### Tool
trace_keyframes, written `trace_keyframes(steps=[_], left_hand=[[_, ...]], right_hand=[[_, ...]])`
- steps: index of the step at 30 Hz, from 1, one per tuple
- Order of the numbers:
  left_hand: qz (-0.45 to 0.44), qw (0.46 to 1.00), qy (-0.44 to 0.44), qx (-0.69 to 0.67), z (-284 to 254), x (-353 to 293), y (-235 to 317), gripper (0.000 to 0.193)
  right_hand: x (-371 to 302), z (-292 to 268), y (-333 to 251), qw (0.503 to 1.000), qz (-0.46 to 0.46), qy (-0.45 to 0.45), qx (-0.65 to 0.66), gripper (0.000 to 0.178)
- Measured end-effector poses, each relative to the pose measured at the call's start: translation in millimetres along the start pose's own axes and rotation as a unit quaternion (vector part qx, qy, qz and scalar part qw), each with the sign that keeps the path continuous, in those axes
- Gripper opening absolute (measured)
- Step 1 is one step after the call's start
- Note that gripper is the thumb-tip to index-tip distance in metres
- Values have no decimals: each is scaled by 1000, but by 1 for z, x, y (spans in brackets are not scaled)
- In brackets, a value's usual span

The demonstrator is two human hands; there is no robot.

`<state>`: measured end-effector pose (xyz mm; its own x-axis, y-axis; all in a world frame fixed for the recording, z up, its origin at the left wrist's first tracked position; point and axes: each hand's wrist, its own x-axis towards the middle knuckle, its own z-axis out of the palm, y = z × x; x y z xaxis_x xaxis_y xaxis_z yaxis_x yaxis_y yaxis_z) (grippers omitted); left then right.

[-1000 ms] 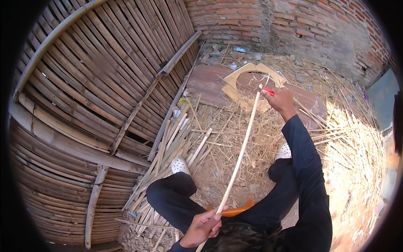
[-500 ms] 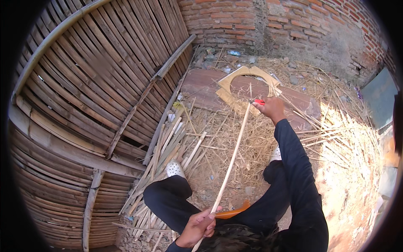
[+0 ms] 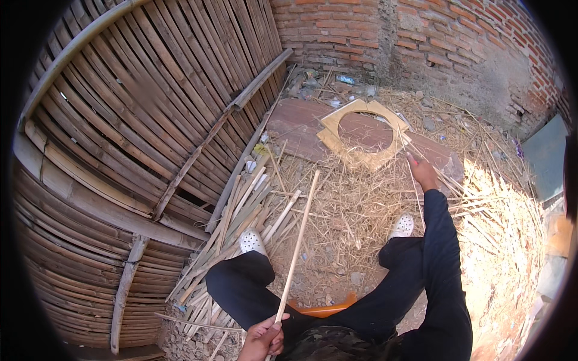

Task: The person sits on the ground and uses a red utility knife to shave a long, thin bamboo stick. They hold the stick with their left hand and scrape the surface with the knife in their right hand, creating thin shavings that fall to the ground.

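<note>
My left hand (image 3: 263,338) is closed round the lower end of a long, pale bamboo strip (image 3: 299,243), which slants up and away over the ground between my legs. Stretched far forward on the right, my right hand (image 3: 425,173) is closed beside the right edge of a wooden board frame (image 3: 329,122) with a round opening. A bit of red shows at its fingers, from the small red-handled knife, whose blade I cannot make out. A thin sliver (image 3: 419,201) hangs down beside that hand.
A slatted bamboo wall (image 3: 138,114) rises on the left, a brick wall (image 3: 337,36) at the back. Split bamboo strips (image 3: 235,222) lie along the left, shavings (image 3: 337,216) in the middle. A brown board (image 3: 289,129) lies under the frame. An orange curved piece (image 3: 325,310) sits between my legs.
My right hand has left the bamboo strip's upper end and moved right, to beside the frame. My left hand has shifted slightly left and down; the strip now stands steeper, its far end free.
</note>
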<state>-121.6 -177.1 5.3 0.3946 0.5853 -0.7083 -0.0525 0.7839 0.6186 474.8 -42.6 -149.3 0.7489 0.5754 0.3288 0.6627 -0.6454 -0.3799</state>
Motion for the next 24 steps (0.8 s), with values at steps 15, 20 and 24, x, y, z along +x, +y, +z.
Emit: trace_keyframes(steps=[15, 20, 24], left_hand=[[151, 980, -103, 79, 53, 69, 54, 42], [179, 976, -84, 91, 55, 65, 51, 42], [194, 971, -58, 129, 59, 64, 53, 44]], right_hand=[[-197, -113, -218, 827, -492, -171, 211, 63], [-192, -110, -226, 839, -474, -132, 233, 62], [-199, -106, -224, 811, -533, -95, 221, 66]])
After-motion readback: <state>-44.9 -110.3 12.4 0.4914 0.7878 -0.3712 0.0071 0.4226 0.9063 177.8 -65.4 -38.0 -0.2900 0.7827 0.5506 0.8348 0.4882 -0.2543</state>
